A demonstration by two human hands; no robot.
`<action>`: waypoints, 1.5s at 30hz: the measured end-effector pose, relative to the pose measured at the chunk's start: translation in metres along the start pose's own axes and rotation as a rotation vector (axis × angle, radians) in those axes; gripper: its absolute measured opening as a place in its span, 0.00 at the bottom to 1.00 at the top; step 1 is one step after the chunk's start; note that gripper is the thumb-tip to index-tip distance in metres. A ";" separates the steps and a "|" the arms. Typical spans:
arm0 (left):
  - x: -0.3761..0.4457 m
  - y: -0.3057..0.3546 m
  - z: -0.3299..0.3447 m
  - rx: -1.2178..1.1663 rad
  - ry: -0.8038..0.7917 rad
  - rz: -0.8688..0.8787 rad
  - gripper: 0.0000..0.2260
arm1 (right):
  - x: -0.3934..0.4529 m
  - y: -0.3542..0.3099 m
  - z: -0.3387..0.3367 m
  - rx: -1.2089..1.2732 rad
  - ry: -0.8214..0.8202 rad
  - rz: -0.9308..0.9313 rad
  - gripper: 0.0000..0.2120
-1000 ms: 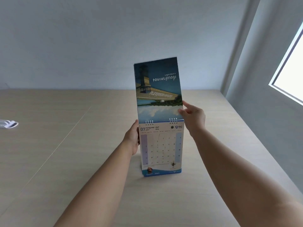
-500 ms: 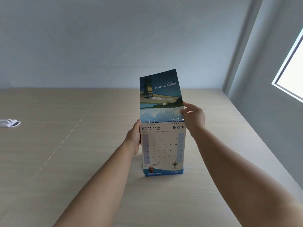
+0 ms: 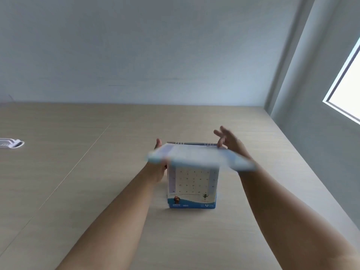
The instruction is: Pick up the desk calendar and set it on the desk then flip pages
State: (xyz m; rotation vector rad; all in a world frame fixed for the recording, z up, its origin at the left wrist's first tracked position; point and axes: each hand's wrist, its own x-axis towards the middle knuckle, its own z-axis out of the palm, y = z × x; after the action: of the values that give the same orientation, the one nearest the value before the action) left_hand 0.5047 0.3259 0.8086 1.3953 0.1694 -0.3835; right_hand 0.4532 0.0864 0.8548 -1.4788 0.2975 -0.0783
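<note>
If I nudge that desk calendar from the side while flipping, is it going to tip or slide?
The desk calendar stands on a narrow base on smooth desk, so it would probably slide or tip easily. It looks light, likely card. The left hand steadies its edge, which helps; the blurred page seems floppy.

Wooden desk (image 3: 97,191), desk calendar (image 3: 191,189), white object (image 3: 10,143)

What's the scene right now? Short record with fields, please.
calendar: desk calendar standing upright on the desk
page: blurred page mid-flip, roughly level near the top binding
left hand: left hand at the calendar's left edge; grip hidden by the page
right hand: right hand at the top right corner, fingers spread open
other: white object at far left of desk
</note>
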 end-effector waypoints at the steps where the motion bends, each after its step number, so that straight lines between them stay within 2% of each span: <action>1: -0.001 0.001 -0.003 -0.012 -0.026 -0.028 0.37 | -0.004 0.007 -0.002 -0.063 -0.024 -0.028 0.10; 2: -0.004 0.003 -0.004 -0.025 -0.084 -0.045 0.37 | -0.005 0.013 -0.004 -0.067 -0.041 -0.044 0.12; 4: -0.002 0.001 -0.005 -0.010 -0.165 -0.029 0.38 | -0.006 0.022 -0.005 -0.011 -0.050 -0.024 0.21; 6: -0.002 -0.002 -0.004 0.040 -0.181 0.007 0.38 | -0.007 0.029 -0.007 0.065 -0.093 -0.034 0.27; 8: -0.006 -0.001 -0.002 0.098 -0.178 0.056 0.29 | -0.006 0.036 -0.006 0.097 -0.064 -0.044 0.26; 12: -0.009 -0.008 -0.001 0.190 -0.150 0.150 0.12 | -0.007 0.048 -0.003 -0.038 0.176 -0.019 0.28; 15: -0.004 -0.017 -0.003 0.268 -0.102 0.251 0.07 | -0.008 0.052 0.001 -0.027 0.122 0.063 0.25; 17: -0.004 -0.016 -0.002 0.285 -0.100 0.270 0.09 | -0.005 0.045 0.004 -0.046 0.078 0.123 0.27; 20: 0.001 -0.004 0.002 0.307 -0.109 0.206 0.21 | 0.010 0.026 0.010 -0.106 0.129 0.169 0.30; 24: 0.019 0.023 0.010 0.273 -0.040 0.141 0.29 | 0.033 0.000 0.018 -0.133 0.215 0.149 0.20; 27: 0.038 0.039 0.014 0.276 0.016 0.148 0.29 | 0.051 -0.011 0.023 -0.143 0.253 0.118 0.19; 34: 0.071 0.045 0.021 0.294 0.058 0.044 0.19 | 0.074 0.007 0.027 -0.166 0.261 0.143 0.18; 39: 0.075 0.036 0.021 0.337 0.101 0.052 0.23 | 0.075 0.015 0.027 -0.145 0.216 0.157 0.19; 41: 0.074 0.036 0.022 0.369 0.113 0.034 0.26 | 0.076 0.013 0.025 -0.162 0.207 0.217 0.21; 45: 0.067 0.036 0.024 0.451 0.113 0.005 0.32 | 0.070 0.012 0.021 -0.255 0.283 0.251 0.36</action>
State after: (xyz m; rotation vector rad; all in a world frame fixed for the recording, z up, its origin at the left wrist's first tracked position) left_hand 0.5772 0.2964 0.8230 1.8639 0.1784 -0.3517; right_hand 0.5240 0.0919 0.8336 -1.6714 0.7430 -0.0486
